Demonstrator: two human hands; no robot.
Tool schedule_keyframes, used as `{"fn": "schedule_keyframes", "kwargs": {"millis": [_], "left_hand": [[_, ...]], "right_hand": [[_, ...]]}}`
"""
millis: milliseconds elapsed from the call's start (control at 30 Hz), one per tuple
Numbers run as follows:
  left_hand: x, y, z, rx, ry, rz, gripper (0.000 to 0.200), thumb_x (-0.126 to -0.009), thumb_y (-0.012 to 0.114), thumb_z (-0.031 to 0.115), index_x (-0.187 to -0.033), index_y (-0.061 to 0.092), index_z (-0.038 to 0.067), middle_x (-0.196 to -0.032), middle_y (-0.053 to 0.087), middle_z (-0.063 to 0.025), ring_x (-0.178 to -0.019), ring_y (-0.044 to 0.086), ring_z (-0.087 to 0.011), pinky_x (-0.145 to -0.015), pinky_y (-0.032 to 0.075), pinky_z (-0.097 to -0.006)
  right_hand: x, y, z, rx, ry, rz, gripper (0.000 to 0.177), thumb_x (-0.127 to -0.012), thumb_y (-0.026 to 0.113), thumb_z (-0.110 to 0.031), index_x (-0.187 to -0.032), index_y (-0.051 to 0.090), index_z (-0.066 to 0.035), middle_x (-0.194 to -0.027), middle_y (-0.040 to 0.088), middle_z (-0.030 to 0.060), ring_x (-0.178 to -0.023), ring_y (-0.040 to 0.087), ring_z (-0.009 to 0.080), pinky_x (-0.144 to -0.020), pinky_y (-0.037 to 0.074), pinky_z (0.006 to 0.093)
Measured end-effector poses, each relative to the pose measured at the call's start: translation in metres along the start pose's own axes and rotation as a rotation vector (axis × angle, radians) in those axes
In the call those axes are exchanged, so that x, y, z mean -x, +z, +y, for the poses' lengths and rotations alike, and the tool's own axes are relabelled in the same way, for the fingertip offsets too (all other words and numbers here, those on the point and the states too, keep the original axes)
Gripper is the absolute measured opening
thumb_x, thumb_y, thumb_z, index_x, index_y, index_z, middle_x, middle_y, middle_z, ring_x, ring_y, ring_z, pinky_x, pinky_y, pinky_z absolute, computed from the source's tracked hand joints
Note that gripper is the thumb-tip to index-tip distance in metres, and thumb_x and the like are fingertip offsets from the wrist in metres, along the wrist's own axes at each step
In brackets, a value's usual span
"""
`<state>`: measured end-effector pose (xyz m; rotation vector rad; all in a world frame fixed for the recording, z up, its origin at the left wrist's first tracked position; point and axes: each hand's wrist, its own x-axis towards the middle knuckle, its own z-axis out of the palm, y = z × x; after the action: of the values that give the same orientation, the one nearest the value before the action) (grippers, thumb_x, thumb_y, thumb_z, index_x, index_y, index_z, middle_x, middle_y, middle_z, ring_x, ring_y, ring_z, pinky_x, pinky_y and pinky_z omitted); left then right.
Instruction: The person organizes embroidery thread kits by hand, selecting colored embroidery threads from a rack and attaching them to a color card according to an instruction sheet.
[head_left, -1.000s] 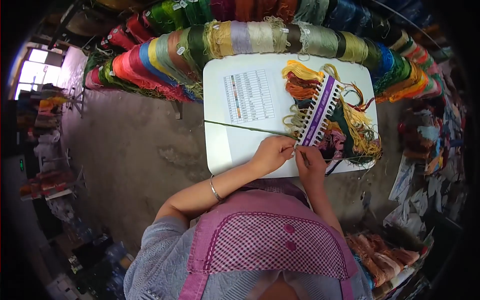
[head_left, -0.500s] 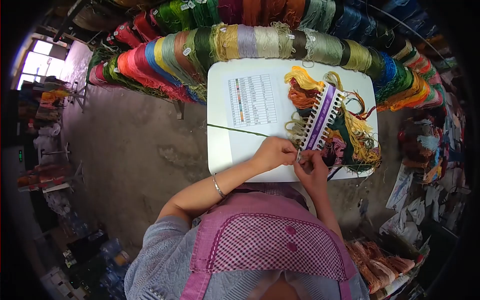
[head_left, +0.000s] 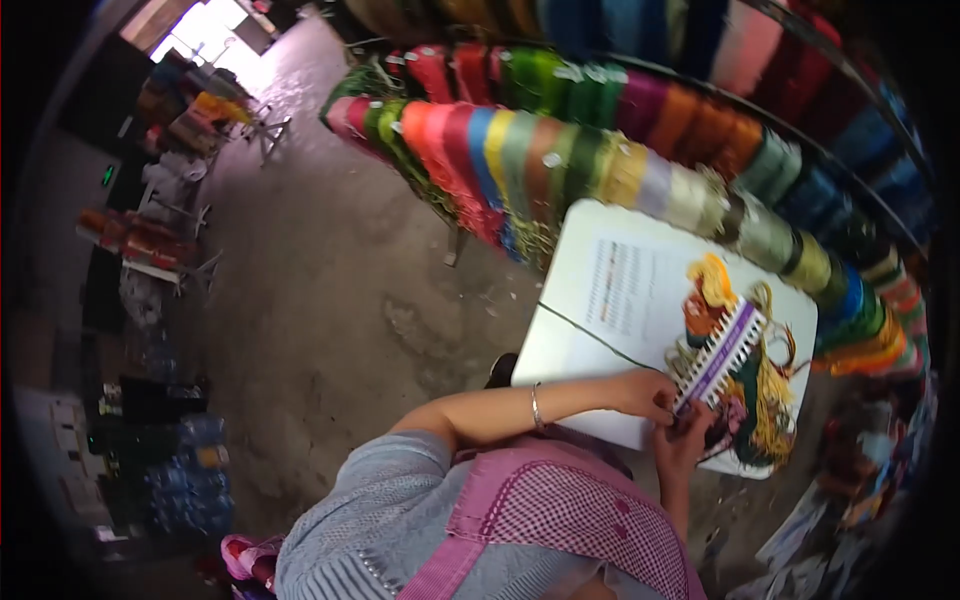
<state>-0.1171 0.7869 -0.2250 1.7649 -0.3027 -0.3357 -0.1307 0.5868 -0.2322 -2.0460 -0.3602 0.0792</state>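
Observation:
A white thread holder card point(head_left: 722, 352) with a purple strip and holes along both long edges lies tilted on a small white table point(head_left: 560, 268). Skeins of embroidery thread point(head_left: 765, 400) in yellow, rust, green and pink hang from its holes. My left hand point(head_left: 646, 393) is closed in a pinch at the card's lower end, where a dark green thread point(head_left: 592, 331) runs in from the table's left edge. Close against it, my right hand point(head_left: 683, 436) has its fingers closed on the same end of the card. The fingertips and the exact hole are blurred and partly hidden.
A printed chart point(head_left: 620, 285) lies on the table. Behind it, racks carry thick hanks of coloured thread point(head_left: 600, 170). Bundles on stands point(head_left: 165, 245) and blue-tinted plastic bottles point(head_left: 195, 480) are at the left. A pink shoe point(head_left: 245, 556) shows at lower left.
The view has swung and tilted, so the table, card and hands now appear lower and further right. Both hands stay together at the card's lower end.

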Motion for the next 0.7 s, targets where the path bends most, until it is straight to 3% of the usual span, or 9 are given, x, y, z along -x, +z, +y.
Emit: {"fn": "schedule_keyframes", "kwargs": {"millis": [67,167,233,300,333,367,433,500,700], "left_hand": [[0.016,-0.036,0.01,-0.087,-0.092,0.096,0.032,-0.083,0.072,0.031,-0.076,0.06,0.002,-0.066,0.059,-0.0077,-0.061,0.056,-0.0176,-0.057,0.046,-0.0333],[0.067,-0.127,0.003,0.259,-0.34,0.25,0.032,-0.094,0.062,0.036,-0.09,0.069,0.005,-0.067,0.054,0.001,-0.059,0.048,-0.0098,-0.053,0.041,-0.0273],[0.122,-0.196,-0.015,0.371,-0.338,0.509,0.03,-0.093,0.062,0.036,-0.099,0.071,0.008,-0.07,0.055,0.0034,-0.062,0.046,-0.007,-0.053,0.039,-0.0245],[0.171,-0.274,-0.052,0.084,-0.373,0.81,0.032,-0.091,0.062,0.039,-0.088,0.069,0.008,-0.068,0.057,0.0038,-0.057,0.046,-0.0092,-0.052,0.038,-0.0264],[0.2,-0.311,-0.063,-0.207,-0.517,0.967,0.037,-0.089,0.065,0.042,-0.086,0.067,0.005,-0.069,0.062,0.0001,-0.058,0.049,-0.0114,-0.053,0.042,-0.029],[0.226,-0.348,-0.079,-0.482,-0.473,1.039,0.036,-0.084,0.072,0.038,-0.091,0.066,0.004,-0.082,0.065,-0.005,-0.064,0.054,-0.014,-0.058,0.046,-0.0315],[0.253,-0.393,-0.085,-0.956,-0.195,1.47,0.021,-0.08,0.073,0.025,-0.091,0.066,0.009,-0.084,0.062,-0.0109,-0.066,0.06,-0.0233,-0.063,0.047,-0.0366],[0.252,-0.425,-0.068,-0.634,-0.171,1.58,0.025,-0.078,0.074,0.023,-0.098,0.064,0.011,-0.094,0.06,-0.0085,-0.07,0.06,-0.0244,-0.065,0.048,-0.0375],[0.237,-0.474,-0.082,-0.805,-0.271,1.568,0.02,-0.077,0.075,0.02,-0.088,0.062,0.01,-0.092,0.059,-0.0059,-0.075,0.062,-0.026,-0.065,0.047,-0.0406]], "right_hand": [[-0.005,-0.006,-0.02,0.001,0.126,-0.092,0.057,-0.073,0.071,0.002,-0.123,0.043,-0.003,-0.085,0.049,0.0018,-0.076,0.046,0.0123,-0.069,0.04,0.0244],[-0.01,-0.006,-0.033,0.131,0.137,-0.105,0.055,-0.072,0.071,0.001,-0.12,0.044,-0.003,-0.08,0.048,0.0009,-0.065,0.043,0.0096,-0.06,0.037,0.0231],[-0.013,0.001,-0.046,0.199,0.146,-0.091,0.053,-0.072,0.07,0.0,-0.119,0.045,-0.003,-0.078,0.046,0.002,-0.063,0.044,0.0103,-0.058,0.037,0.0238],[-0.013,0.008,-0.057,0.314,0.17,-0.085,0.054,-0.073,0.069,-0.002,-0.121,0.044,-0.002,-0.081,0.044,0.0024,-0.063,0.043,0.0105,-0.059,0.037,0.0242],[-0.014,0.014,-0.06,0.303,0.152,-0.033,0.055,-0.073,0.069,-0.003,-0.123,0.044,-0.001,-0.084,0.044,0.0028,-0.064,0.043,0.0106,-0.059,0.038,0.0243],[-0.016,0.02,-0.064,0.293,0.136,0.019,0.057,-0.074,0.069,-0.003,-0.124,0.044,-0.001,-0.088,0.045,0.0031,-0.065,0.043,0.0107,-0.06,0.038,0.0244],[-0.022,0.035,-0.077,0.261,0.118,0.074,0.06,-0.076,0.069,-0.003,-0.129,0.042,0.0,-0.093,0.045,0.004,-0.068,0.044,0.0113,-0.061,0.039,0.0247],[-0.034,0.063,-0.104,0.324,0.042,0.076,0.058,-0.079,0.068,-0.005,-0.131,0.043,0.0,-0.094,0.049,0.0057,-0.07,0.046,0.0132,-0.061,0.04,0.0261],[-0.048,0.161,-0.184,0.416,0.068,-0.121,0.053,-0.082,0.069,-0.008,-0.13,0.046,-0.003,-0.097,0.061,0.0102,-0.069,0.058,0.0179,-0.058,0.046,0.0291]]}}
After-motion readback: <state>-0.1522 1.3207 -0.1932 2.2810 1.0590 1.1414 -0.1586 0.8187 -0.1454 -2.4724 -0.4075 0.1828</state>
